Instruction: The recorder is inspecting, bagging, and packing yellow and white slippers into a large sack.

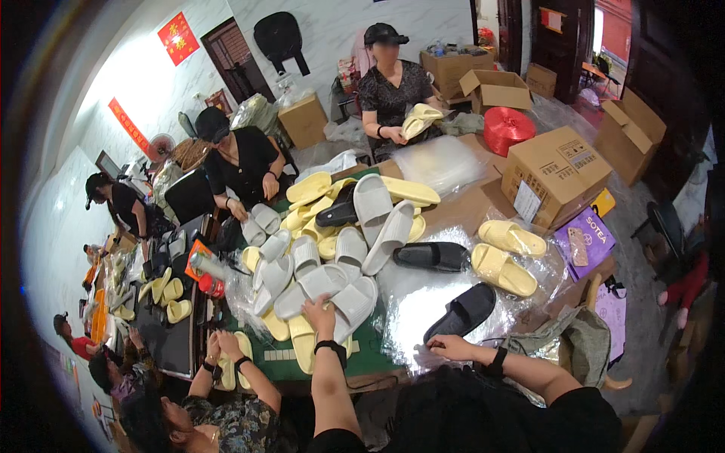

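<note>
My left hand [320, 315] reaches into a heap of slippers, its fingers closed on the edge of a grey slipper [323, 281]. Beside it lie another grey slipper [355, 303] and a yellow slipper [302, 343]. My right hand [451, 348] is low over the clear plastic bags [400, 317], fingers drawn together by the near end of a black slipper [462, 311]. What those fingers hold, if anything, is too small to tell. Farther off lie a second black slipper [431, 257] and a yellow pair [504, 269].
At the back right stand a cardboard box [556, 177] and a red roll of plastic twine [509, 130]. A purple bag [585, 239] is at the right edge. Across the table a co-worker [394, 94] holds yellow slippers. Another co-worker's hands [226, 349] are close on my left.
</note>
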Action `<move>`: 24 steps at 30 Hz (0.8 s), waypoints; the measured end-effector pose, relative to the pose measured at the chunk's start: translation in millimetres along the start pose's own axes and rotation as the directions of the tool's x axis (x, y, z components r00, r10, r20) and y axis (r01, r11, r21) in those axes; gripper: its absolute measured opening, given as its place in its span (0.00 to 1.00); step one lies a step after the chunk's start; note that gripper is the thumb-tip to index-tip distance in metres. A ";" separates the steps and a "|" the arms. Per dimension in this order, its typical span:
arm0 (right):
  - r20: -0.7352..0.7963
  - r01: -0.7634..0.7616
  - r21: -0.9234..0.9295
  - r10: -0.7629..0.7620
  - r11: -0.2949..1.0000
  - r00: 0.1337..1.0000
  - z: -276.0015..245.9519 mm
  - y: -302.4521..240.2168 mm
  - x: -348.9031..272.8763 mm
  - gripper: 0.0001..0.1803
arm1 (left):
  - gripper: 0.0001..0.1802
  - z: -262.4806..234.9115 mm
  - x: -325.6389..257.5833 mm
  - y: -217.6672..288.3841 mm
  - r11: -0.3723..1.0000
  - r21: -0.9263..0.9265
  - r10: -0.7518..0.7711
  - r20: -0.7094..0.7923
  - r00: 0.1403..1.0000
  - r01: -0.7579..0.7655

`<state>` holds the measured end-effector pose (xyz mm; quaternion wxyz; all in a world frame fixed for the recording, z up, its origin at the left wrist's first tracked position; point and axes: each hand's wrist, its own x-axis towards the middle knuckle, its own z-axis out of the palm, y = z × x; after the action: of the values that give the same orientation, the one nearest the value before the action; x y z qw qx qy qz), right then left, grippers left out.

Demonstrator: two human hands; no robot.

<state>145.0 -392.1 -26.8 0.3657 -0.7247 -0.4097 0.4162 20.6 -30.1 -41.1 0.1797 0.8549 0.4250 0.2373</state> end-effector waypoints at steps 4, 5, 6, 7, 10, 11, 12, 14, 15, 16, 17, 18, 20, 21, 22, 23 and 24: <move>-0.014 -0.036 0.034 0.037 0.999 0.999 -8.0 4.5 -4.2 0.17 | 0.11 0.7 5.2 23.1 0.947 -0.267 0.159 -0.097 0.983 -0.180; -0.040 -0.044 0.042 0.046 0.998 0.998 -10.0 10.5 -4.6 0.17 | 0.11 -2.6 6.4 38.5 0.934 -0.290 0.184 -0.108 0.977 -0.208; -0.045 -0.080 0.046 0.082 0.996 0.996 -16.2 7.6 -8.8 0.17 | 0.11 -12.1 6.7 65.1 0.930 -0.312 0.160 -0.129 0.979 -0.193; -0.048 -0.077 0.047 0.079 0.996 0.996 -17.1 11.0 -8.7 0.17 | 0.11 -24.4 12.7 81.9 0.930 -0.311 0.163 -0.131 0.978 -0.197; -0.092 -0.049 0.045 0.053 0.998 0.994 -17.8 20.7 -9.3 0.18 | 0.11 -41.8 45.1 119.9 0.915 -0.350 0.094 -0.297 0.950 -0.200; -0.091 -0.047 0.044 0.051 0.998 0.995 -19.3 22.3 -7.0 0.18 | 0.10 -43.8 61.4 132.4 0.897 -0.365 0.112 -0.353 0.929 -0.248; -0.087 -0.057 0.086 0.064 0.995 0.994 -18.6 25.1 -6.3 0.18 | 0.10 -45.8 78.3 146.0 0.877 -0.378 0.129 -0.408 0.904 -0.296; -0.083 -0.081 0.170 0.096 0.982 0.992 -15.9 32.5 -6.0 0.17 | 0.10 -42.5 111.6 179.9 0.870 -0.421 0.097 -0.364 0.926 -0.256; -0.089 -0.083 0.168 0.099 0.982 0.991 -14.4 33.2 -4.7 0.17 | 0.10 -39.8 126.9 199.0 0.854 -0.442 0.118 -0.352 0.929 -0.275; -0.105 -0.060 0.182 0.080 0.981 0.991 -13.5 33.1 -1.8 0.17 | 0.10 -35.7 141.9 217.8 0.834 -0.465 0.141 -0.341 0.929 -0.297; -0.123 -0.038 0.195 0.063 0.980 0.990 -12.4 34.8 -0.4 0.17 | 0.10 -22.5 157.9 230.0 0.841 -0.388 0.213 -0.402 0.891 -0.376; -0.114 -0.057 0.281 0.092 0.958 0.989 -10.7 43.3 1.8 0.17 | 0.10 -13.3 171.7 248.5 0.840 -0.374 0.252 -0.373 0.893 -0.393; -0.120 -0.042 0.280 0.078 0.959 0.990 -20.2 27.1 -0.3 0.18 | 0.10 4.8 197.4 277.9 0.829 -0.371 0.295 -0.344 0.892 -0.417; -0.122 -0.038 0.315 0.080 0.948 0.989 -19.5 29.6 -1.7 0.18 | 0.09 17.1 209.9 292.0 0.835 -0.299 0.362 -0.332 0.871 -0.462; -0.144 -0.021 0.333 0.073 0.943 0.987 -21.9 28.5 -4.0 0.18 | 0.09 29.2 218.7 303.9 0.833 -0.227 0.427 -0.317 0.847 -0.505; -0.179 0.003 0.356 0.065 0.935 0.982 -19.7 37.1 -4.9 0.18 | 0.09 41.2 224.2 313.5 0.822 -0.245 0.435 -0.315 0.844 -0.515; -0.177 -0.007 0.381 0.081 0.924 0.981 -22.7 36.4 -6.2 0.18 | 0.08 55.0 231.5 321.6 0.827 -0.160 0.475 -0.315 0.822 -0.539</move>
<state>174.0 -416.4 -47.8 0.5265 -0.6857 -0.2686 0.4247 379.4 -32.6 135.9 0.1548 0.8698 0.1680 0.4373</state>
